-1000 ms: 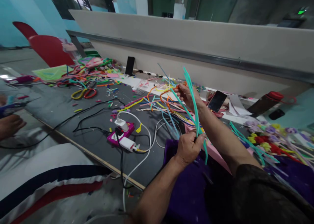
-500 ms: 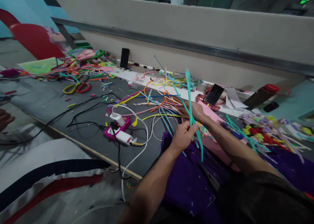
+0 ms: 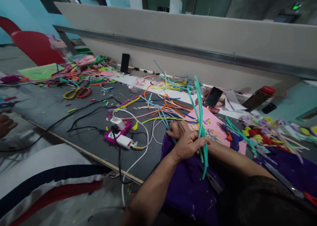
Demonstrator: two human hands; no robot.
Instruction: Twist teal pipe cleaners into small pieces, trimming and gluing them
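My left hand (image 3: pixel 189 145) is closed around a bunch of long teal pipe cleaners (image 3: pixel 200 110), which stand almost upright. Beneath and beyond it, my right hand (image 3: pixel 177 129) crosses over to the left, its forearm passing behind the bunch. The right fingers curl down beside light blue pipe cleaners (image 3: pixel 162 115) at the near side of a mixed pile (image 3: pixel 170 102); what they pinch is hidden. A pink sheet (image 3: pixel 210 117) with small coloured scraps lies past my wrists. Purple cloth (image 3: pixel 178 183) spreads under my arms, with pliers (image 3: pixel 214 183) on it.
A magenta power strip (image 3: pixel 116 133) with chargers and cables sits left. A blue glue gun (image 3: pixel 232 138), a phone (image 3: pixel 213 97), a bottle (image 3: pixel 259 98) and fuzzy flowers (image 3: pixel 262 130) are right. Scissors (image 3: pixel 77 92) lie far left. A co-worker's hand (image 3: pixel 6 123) shows at the left edge.
My right hand has drawn back from the pile, nearer and to the left, beside my left hand. The left hand has shifted slightly right and nearer with the teal bunch.
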